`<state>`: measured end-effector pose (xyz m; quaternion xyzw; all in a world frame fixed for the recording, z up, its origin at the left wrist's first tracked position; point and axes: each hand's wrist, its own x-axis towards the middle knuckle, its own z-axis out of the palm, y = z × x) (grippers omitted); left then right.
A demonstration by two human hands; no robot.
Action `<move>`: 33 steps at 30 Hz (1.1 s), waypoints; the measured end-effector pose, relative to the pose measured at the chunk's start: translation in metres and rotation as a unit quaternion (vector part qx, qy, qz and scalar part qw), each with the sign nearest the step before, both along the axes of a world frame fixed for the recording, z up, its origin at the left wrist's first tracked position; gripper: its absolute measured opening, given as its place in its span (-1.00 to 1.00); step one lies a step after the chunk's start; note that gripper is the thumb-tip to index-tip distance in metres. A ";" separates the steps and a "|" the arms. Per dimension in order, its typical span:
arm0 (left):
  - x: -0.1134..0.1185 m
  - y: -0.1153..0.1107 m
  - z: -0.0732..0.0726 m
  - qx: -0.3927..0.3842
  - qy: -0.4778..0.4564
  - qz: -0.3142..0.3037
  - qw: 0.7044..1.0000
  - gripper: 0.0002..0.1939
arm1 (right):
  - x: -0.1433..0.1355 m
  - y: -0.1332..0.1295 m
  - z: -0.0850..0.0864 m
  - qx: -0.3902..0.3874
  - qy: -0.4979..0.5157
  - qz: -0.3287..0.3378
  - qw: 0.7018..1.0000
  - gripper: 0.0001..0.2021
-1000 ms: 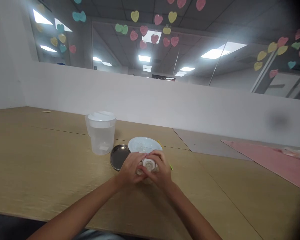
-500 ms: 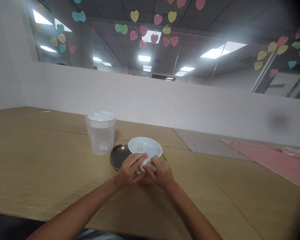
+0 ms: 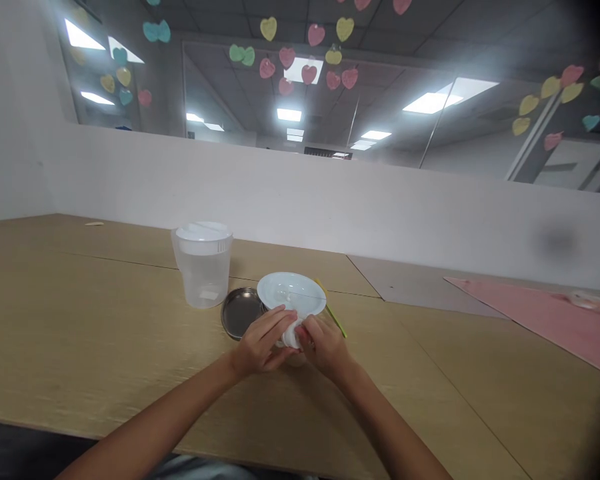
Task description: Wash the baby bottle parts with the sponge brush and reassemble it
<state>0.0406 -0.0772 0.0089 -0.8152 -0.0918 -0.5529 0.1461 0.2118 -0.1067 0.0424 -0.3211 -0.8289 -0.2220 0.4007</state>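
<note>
- Head view: yellow-green stick [image 3: 335, 316] just right of pale bowl [image 3: 313, 302]; round dark dish [image 3: 240, 313] just left.
- Inside bowl, something clear, indistinct; farther left, lidded translucent pitcher [image 3: 206, 275], contents hard to tell.
- Left hand [image 3: 261, 341] and right hand [image 3: 326, 343] curled nearly closed on small white object [image 3: 291, 335], partly hidden between them, in front of bowl.
- Bench [image 3: 105, 347] with near edge well below both hands, far edge along white wall [image 3: 300, 207].

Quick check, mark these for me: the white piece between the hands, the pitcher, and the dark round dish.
White piece [image 3: 291, 335]: head view, on its small uncovered part.
Pitcher [image 3: 205, 272]: head view, on the body below the lid.
Dark round dish [image 3: 239, 314]: head view, on its bare inside.
</note>
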 end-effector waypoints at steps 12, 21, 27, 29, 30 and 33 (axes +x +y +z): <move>0.001 0.000 0.003 -0.055 -0.048 0.021 0.997 -0.50 | -0.016 -0.010 0.004 -0.365 0.463 0.164 0.791 -0.53; -0.001 0.035 -0.004 -0.366 -0.104 0.145 0.913 -0.49 | 0.035 0.041 0.001 -0.211 0.529 -0.048 0.821 -0.54; 0.008 0.051 -0.014 -0.409 -0.118 0.173 0.888 -0.65 | 0.047 0.057 -0.026 -0.240 0.249 -0.130 0.929 -0.62; 0.011 0.050 -0.014 -0.402 -0.102 0.202 0.887 -0.66 | 0.045 0.056 -0.029 -0.255 0.192 -0.138 0.938 -0.65; 0.013 0.049 -0.014 -0.397 -0.094 0.219 0.886 -0.67 | 0.044 0.056 -0.030 -0.260 0.176 -0.146 0.938 -0.66; 0.018 0.046 -0.016 -0.382 -0.078 0.273 0.879 -0.71 | 0.045 0.056 -0.032 -0.266 0.161 -0.176 0.934 -0.66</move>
